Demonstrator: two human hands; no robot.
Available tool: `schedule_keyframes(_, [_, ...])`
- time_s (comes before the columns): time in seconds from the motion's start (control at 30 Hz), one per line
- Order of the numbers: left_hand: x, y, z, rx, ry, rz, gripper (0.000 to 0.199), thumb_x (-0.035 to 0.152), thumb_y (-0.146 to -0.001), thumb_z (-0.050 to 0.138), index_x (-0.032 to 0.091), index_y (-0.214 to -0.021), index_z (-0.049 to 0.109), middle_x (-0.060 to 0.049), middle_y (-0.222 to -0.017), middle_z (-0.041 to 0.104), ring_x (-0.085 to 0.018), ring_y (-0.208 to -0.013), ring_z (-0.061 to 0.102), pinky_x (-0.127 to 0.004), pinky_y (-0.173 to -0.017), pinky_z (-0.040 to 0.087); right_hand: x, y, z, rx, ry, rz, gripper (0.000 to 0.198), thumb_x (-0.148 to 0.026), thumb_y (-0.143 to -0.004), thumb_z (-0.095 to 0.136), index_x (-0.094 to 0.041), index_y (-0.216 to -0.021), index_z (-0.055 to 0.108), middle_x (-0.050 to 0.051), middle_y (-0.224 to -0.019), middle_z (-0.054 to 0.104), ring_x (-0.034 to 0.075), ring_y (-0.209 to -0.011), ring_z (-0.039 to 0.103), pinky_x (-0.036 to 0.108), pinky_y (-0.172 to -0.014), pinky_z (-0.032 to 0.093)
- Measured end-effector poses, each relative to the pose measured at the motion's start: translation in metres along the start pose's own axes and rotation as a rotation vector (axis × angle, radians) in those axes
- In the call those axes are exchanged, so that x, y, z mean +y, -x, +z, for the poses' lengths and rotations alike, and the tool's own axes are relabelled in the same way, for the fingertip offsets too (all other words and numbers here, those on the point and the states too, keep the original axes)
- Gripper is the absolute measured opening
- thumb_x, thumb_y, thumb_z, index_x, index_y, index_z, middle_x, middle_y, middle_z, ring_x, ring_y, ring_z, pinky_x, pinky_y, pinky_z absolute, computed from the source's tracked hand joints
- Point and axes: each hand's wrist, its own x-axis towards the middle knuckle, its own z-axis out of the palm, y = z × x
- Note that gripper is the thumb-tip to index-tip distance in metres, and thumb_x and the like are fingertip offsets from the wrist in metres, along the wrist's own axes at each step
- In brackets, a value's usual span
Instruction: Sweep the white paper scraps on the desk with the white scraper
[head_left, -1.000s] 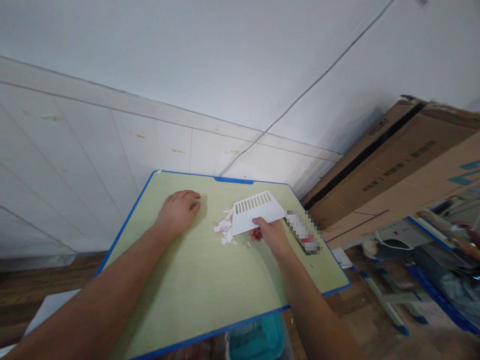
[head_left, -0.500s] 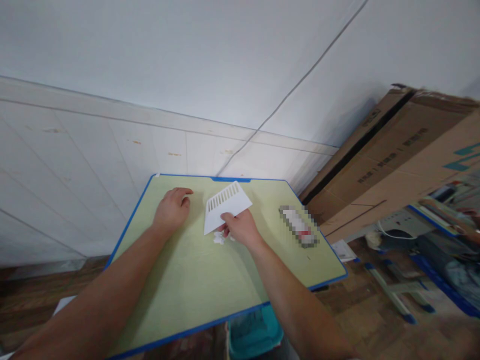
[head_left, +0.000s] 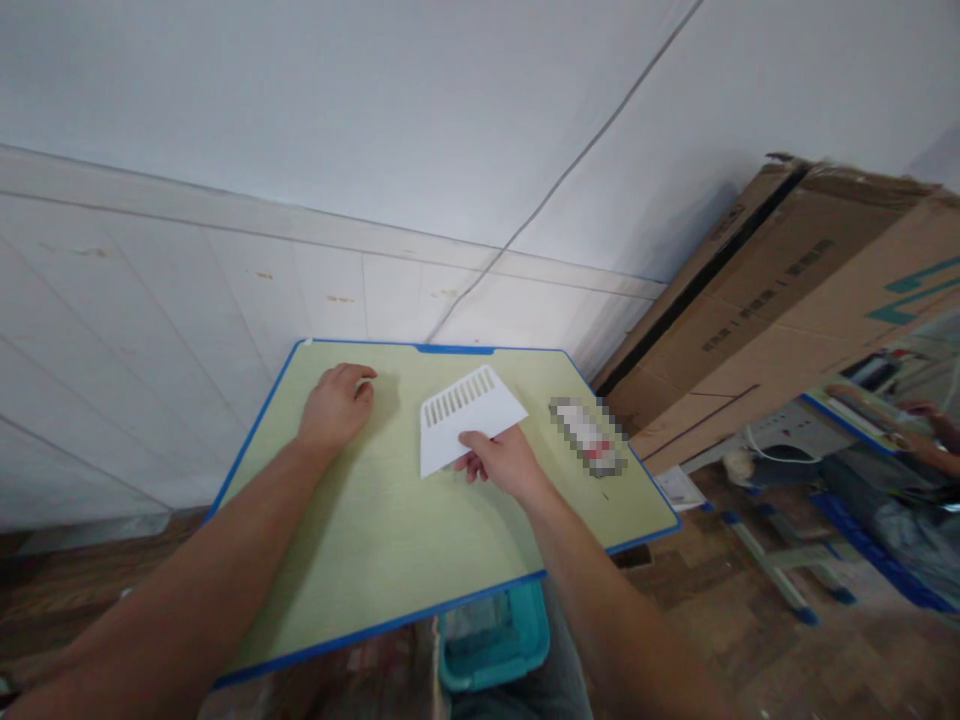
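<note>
My right hand [head_left: 499, 462] pinches the lower edge of a white paper sheet [head_left: 469, 420], thumb on top and fingers curled beneath. A row of narrow slots runs along the sheet's far edge, with the yellowish desk top [head_left: 390, 560] showing through. The sheet is held tilted over the middle of the desk. To the left, my left hand [head_left: 335, 405] rests on the desk, apart from the sheet. Its fingers are loosely bent with a gap to the thumb, and nothing shows in it.
A pixelated object [head_left: 589, 436] lies at the desk's right side. Large cardboard boxes [head_left: 780, 290] lean against the wall on the right. Below the front edge is a teal bin [head_left: 495, 640]. A grey cable [head_left: 570, 165] crosses the wall. Another person's arm [head_left: 930, 435] shows at far right.
My right hand has moved slightly right with the paper sheet. The small white scraps seen beneath the hand before are no longer visible. My left hand stays in about the same place.
</note>
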Motion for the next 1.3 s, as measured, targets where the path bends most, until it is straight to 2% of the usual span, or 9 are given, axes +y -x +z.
schedule_keyframes(0.1, [-0.004,-0.001,0.000,-0.029,-0.017,0.010,0.043,0.029,-0.104,0.048,0.019,-0.126,0.085,-0.021,-0.148,0.086,-0.039,-0.150,0.077,-0.054,-0.138,0.056,0.006,0.002,0.003,-0.006,-0.003,0.013,0.001,-0.022,-0.078,0.076,-0.023,-0.078,0.075,0.002,-0.056,0.075,0.016,-0.039,0.061,0.023,-0.039,0.044])
schedule_keyframes(0.2, [-0.008,0.000,0.000,-0.044,-0.028,0.022,0.044,0.033,-0.105,0.049,0.020,-0.127,0.085,-0.020,-0.149,0.086,-0.039,-0.149,0.077,-0.053,-0.136,0.058,0.008,0.000,-0.018,0.058,-0.009,-0.004,0.005,-0.027,-0.074,0.072,-0.024,-0.070,0.072,0.001,-0.050,0.070,0.015,-0.038,0.056,0.023,-0.038,0.041])
schedule_keyframes(0.3, [-0.009,0.002,-0.002,-0.040,-0.036,0.035,0.046,0.034,-0.106,0.049,0.020,-0.128,0.086,-0.019,-0.148,0.086,-0.039,-0.148,0.077,-0.053,-0.136,0.058,0.008,-0.001,-0.042,0.106,-0.020,-0.031,0.015,-0.036,-0.071,0.071,-0.024,-0.064,0.072,0.004,-0.050,0.071,0.016,-0.038,0.057,0.025,-0.039,0.044])
schedule_keyframes(0.43, [-0.008,0.002,-0.004,-0.034,-0.043,0.037,0.045,0.036,-0.106,0.050,0.022,-0.128,0.087,-0.017,-0.147,0.087,-0.037,-0.148,0.078,-0.053,-0.136,0.058,0.010,-0.001,-0.058,0.172,-0.041,-0.066,0.023,-0.047,-0.068,0.073,-0.024,-0.063,0.072,0.007,-0.052,0.072,0.017,-0.039,0.058,0.028,-0.041,0.047])
schedule_keyframes(0.63, [-0.012,0.000,-0.002,-0.040,-0.045,0.021,0.045,0.037,-0.107,0.049,0.023,-0.128,0.086,-0.017,-0.149,0.086,-0.039,-0.149,0.077,-0.055,-0.136,0.058,0.026,-0.003,-0.066,0.274,-0.082,-0.105,0.023,-0.048,-0.071,0.076,-0.026,-0.070,0.070,0.006,-0.054,0.074,0.018,-0.039,0.059,0.029,-0.041,0.044])
schedule_keyframes(0.9, [-0.010,0.001,0.003,-0.020,-0.055,0.046,0.044,0.036,-0.106,0.050,0.023,-0.128,0.086,-0.017,-0.148,0.086,-0.038,-0.148,0.077,-0.055,-0.136,0.058,0.050,0.025,-0.077,0.315,-0.054,-0.179,0.033,-0.054,-0.083,0.089,-0.023,-0.079,0.078,0.010,-0.067,0.084,0.023,-0.050,0.072,0.034,-0.052,0.060])
schedule_keyframes(1.1, [-0.004,-0.005,0.002,-0.051,-0.081,0.034,0.043,0.035,-0.103,0.054,0.023,-0.127,0.088,-0.019,-0.146,0.087,-0.041,-0.144,0.078,-0.060,-0.131,0.062,0.059,0.049,-0.074,0.376,-0.032,-0.187,0.037,-0.059,-0.085,0.092,-0.025,-0.080,0.077,0.007,-0.065,0.081,0.025,-0.052,0.074,0.037,-0.053,0.064])
schedule_keyframes(1.3, [0.001,-0.003,0.000,-0.056,-0.126,0.019,0.047,0.032,-0.106,0.050,0.019,-0.134,0.086,-0.020,-0.152,0.085,-0.041,-0.149,0.075,-0.059,-0.133,0.059,0.069,0.042,-0.083,0.518,-0.087,-0.212,0.040,-0.064,-0.085,0.091,-0.027,-0.081,0.076,0.007,-0.065,0.082,0.026,-0.052,0.073,0.039,-0.054,0.063])
